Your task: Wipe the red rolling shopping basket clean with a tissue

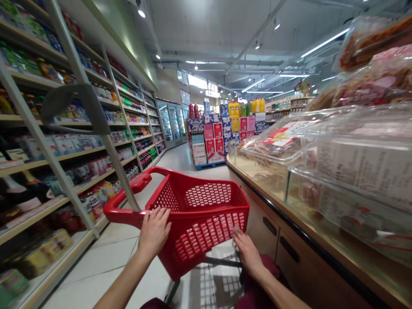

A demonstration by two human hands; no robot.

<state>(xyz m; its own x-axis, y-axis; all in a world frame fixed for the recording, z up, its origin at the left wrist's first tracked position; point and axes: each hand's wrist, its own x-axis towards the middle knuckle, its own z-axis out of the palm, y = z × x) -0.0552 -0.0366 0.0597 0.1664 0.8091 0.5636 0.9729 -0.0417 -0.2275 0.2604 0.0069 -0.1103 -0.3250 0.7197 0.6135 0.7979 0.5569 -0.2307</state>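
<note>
Shopping cart [209, 219], red, stands on the floor [112, 262] before you. Stocked shelves [80, 155] line your left. Your left hand [156, 227] clasps the cart's near rim, fingers bent over it. Your right hand [246, 246] is at its front corner; whether those fingers grip, I cannot tell. Rightmost, packed food [289, 133] sits on a tabletop [254, 171].

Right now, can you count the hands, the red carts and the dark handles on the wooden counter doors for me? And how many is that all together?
Hands: 2, the left hand and the right hand
Red cart: 1
Dark handles: 2, the farther handle and the nearer handle
Total: 5
</note>
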